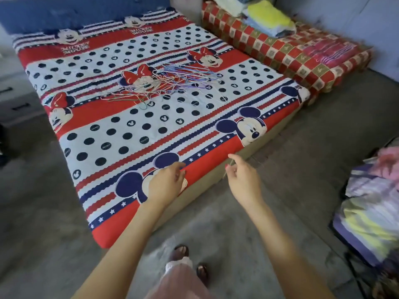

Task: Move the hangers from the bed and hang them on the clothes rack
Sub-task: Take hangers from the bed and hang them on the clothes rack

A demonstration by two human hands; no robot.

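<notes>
Hangers (166, 83) lie in a tangled pile of thin wire loops, blue, purple, white and green, near the middle of the bed (133, 134), well in from every edge. Bed cover is red, white and navy with dots and cartoon mice. Left hand (167, 182) is over the near edge of the bed, fingers relaxed and slightly bent, holding nothing; whether it touches the cover cannot be told. Right hand (243, 179) hovers just past the near right edge of the bed, above the floor (302, 147), fingers loosely spread, forefinger extended, holding nothing. Both hands are well apart from the hangers. Beside the far right edge of the bed lies a red checked mattress (291, 52) with folded cloths (263, 16) stacked on it. Striped cloth (371, 212) is bunched at the right of the view. Sandalled feet (192, 262) stand on the floor below the arms.
</notes>
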